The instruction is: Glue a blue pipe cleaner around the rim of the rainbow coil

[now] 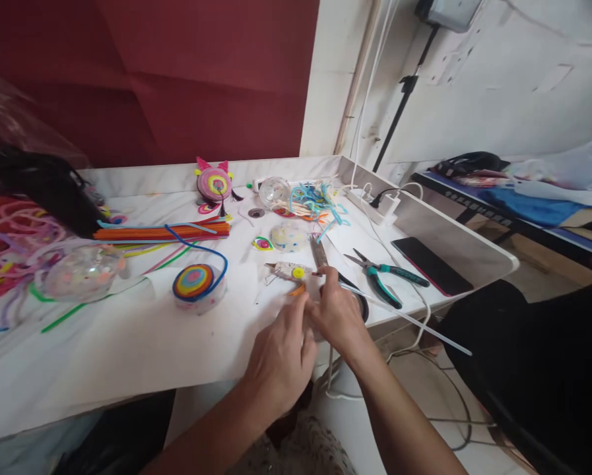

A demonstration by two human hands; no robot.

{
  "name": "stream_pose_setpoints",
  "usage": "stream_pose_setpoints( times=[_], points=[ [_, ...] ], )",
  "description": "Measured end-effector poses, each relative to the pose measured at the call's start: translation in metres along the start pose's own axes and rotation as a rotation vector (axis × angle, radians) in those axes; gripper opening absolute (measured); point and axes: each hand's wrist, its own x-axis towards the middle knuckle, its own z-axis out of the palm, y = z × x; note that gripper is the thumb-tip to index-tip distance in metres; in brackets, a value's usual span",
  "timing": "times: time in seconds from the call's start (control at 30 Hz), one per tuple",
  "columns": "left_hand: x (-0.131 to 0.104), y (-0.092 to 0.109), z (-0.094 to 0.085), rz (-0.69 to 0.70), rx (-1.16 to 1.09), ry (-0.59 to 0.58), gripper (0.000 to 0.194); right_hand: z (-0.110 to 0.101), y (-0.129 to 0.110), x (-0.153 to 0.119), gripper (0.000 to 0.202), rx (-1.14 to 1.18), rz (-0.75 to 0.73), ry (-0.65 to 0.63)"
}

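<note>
A white hot glue gun [290,270] with a yellow round spot points its nozzle left over the table's front edge. My right hand [342,310] is closed around its rear and handle area. My left hand [282,353] is closed against the lower part, beside the orange trigger [297,289]. The fingers hide most of the handle. A long translucent glue stick [434,333] sticks out to the right from behind my right hand. Scissors [319,254] lie partly under that hand. To the left stands a clear round container with a coiled rainbow disc [193,282] on top.
Teal-handled pliers [379,277] and a black phone [429,267] lie at the right. Pipe cleaners [162,229] lie in a bundle at the left. A pink round craft figure [214,183] stands at the back. A power strip [375,204] with cables is in the corner.
</note>
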Motion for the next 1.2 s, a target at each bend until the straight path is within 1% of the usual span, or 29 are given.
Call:
stream_pose_setpoints(
  times=[0.07,0.1,0.13,0.2,0.27,0.3,0.33,0.4,0.47,0.53,0.6,0.7,0.87,0.97,1.1,1.2],
  points=[
    [-0.007,-0.007,-0.020,0.060,-0.006,0.096,0.049,0.007,0.006,0.000,0.053,0.088,0.022,0.069],
    [-0.011,-0.013,-0.032,0.067,0.002,0.154,0.041,0.010,0.010,0.000,0.055,0.136,0.037,0.103],
    [-0.015,-0.021,-0.046,0.068,0.015,0.212,0.034,0.012,0.013,0.000,0.057,0.188,0.053,0.133],
    [-0.021,-0.042,-0.075,0.014,0.100,0.304,0.026,0.014,0.020,0.002,0.060,0.303,0.087,0.186],
    [-0.025,-0.068,-0.101,-0.067,0.224,0.353,0.026,0.015,0.026,0.002,0.063,0.436,0.113,0.236],
    [-0.026,-0.082,-0.112,-0.112,0.272,0.354,0.030,0.014,0.028,0.002,0.065,0.508,0.123,0.254],
    [-0.026,-0.096,-0.121,-0.163,0.301,0.340,0.036,0.013,0.029,0.002,0.066,0.581,0.133,0.265],
    [-0.024,-0.119,-0.133,-0.246,0.313,0.295,0.050,0.010,0.029,-0.001,0.069,0.727,0.158,0.263],
    [-0.021,-0.135,-0.138,-0.318,0.288,0.258,0.059,0.005,0.024,-0.005,0.072,0.861,0.197,0.255],
    [-0.017,-0.143,-0.139,-0.362,0.260,0.205,0.064,-0.001,0.018,-0.009,0.075,0.973,0.237,0.250],
    [-0.013,-0.145,-0.137,-0.377,0.236,0.151,0.066,-0.006,0.012,-0.015,0.078,1.053,0.256,0.217],
    [-0.008,-0.145,-0.135,-0.382,0.212,0.097,0.065,-0.010,0.007,-0.023,0.081,1.138,0.235,0.129],
    [-0.007,-0.151,-0.136,-0.352,0.223,0.072,0.066,-0.002,0.015,-0.030,0.078,1.241,0.162,0.081],
    [-0.008,-0.155,-0.140,-0.341,0.226,0.050,0.068,0.003,0.016,-0.032,0.075,1.253,0.154,0.119],
    [-0.007,-0.158,-0.144,-0.327,0.230,0.020,0.070,0.005,0.004,-0.037,0.076,1.293,0.201,0.246],
    [-0.005,-0.159,-0.147,-0.323,0.224,0.005,0.071,0.007,-0.003,-0.044,0.077,1.345,0.249,0.250]
  ],
)
